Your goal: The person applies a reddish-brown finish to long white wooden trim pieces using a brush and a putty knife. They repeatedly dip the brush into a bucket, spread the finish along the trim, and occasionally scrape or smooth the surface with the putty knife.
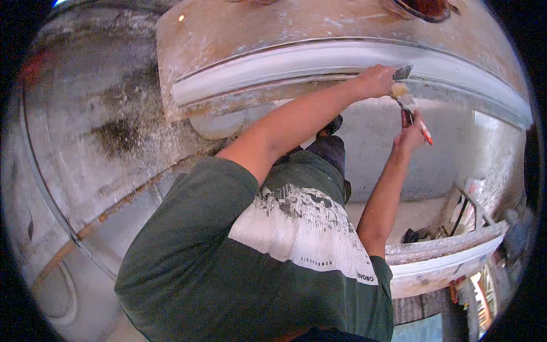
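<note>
A long white moulding (273, 64) with a ridged profile lies along the worn worktable (228, 28). My left hand (379, 81) is at the moulding's near edge, closed around what looks like a putty knife (403, 72); its grey blade points right over the white surface, and its handle is hidden in the fingers. Just below and to the right, my right hand (411, 134) grips a paintbrush (406, 102) with a red-tipped handle. The pale bristles point up toward the blade and the left fingers; I cannot tell whether they touch.
A reddish-brown bowl (427, 8) sits at the table's far right. Another white moulding (444, 268) stretches behind my right arm at the lower right, near a dark metal frame (464, 211). A stained grey floor (102, 114) spreads on the left.
</note>
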The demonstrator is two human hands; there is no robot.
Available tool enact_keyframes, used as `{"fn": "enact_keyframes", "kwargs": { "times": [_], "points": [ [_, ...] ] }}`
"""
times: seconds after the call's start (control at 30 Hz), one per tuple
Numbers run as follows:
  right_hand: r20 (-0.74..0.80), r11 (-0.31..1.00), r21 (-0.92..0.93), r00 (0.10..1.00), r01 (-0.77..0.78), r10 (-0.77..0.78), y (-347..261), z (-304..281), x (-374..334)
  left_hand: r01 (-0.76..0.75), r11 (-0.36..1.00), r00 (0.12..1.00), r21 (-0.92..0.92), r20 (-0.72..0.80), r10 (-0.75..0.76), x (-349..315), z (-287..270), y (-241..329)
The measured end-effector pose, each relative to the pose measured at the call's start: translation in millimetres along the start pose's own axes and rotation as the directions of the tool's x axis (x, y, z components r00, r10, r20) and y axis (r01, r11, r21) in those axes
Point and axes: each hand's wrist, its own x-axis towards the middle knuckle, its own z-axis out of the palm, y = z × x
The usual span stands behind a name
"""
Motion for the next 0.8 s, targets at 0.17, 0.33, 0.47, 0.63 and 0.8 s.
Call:
{"fn": "enact_keyframes", "kwargs": {
  "times": [0.17,0.33,0.47,0.63,0.8],
  "points": [
    [0.078,0.999,-0.038,0.997,0.01,-0.007,1,-8,-15,-0.062,0.992,0.998,0.106,0.02,0.061,-99,-54,-118],
    [0.146,0.998,-0.044,0.988,-0.048,0.054,28,-4,-60,0.325,0.94,0.943,0.103,0.04,-0.331,-337,-209,-227],
    [0.173,0.992,-0.083,0.979,-0.094,0.107,54,16,-112,0.548,0.834,0.835,-0.062,-0.03,-0.55,-444,-238,-298],
    [0.253,0.975,-0.155,0.947,-0.159,0.195,77,34,-158,0.331,0.942,0.944,0.045,-0.022,-0.331,-365,-194,-266],
    [0.356,0.938,-0.291,0.889,-0.187,0.287,115,61,-213,0.082,0.996,0.988,-0.027,-0.129,-0.084,-268,-120,-230]
  ]
}}
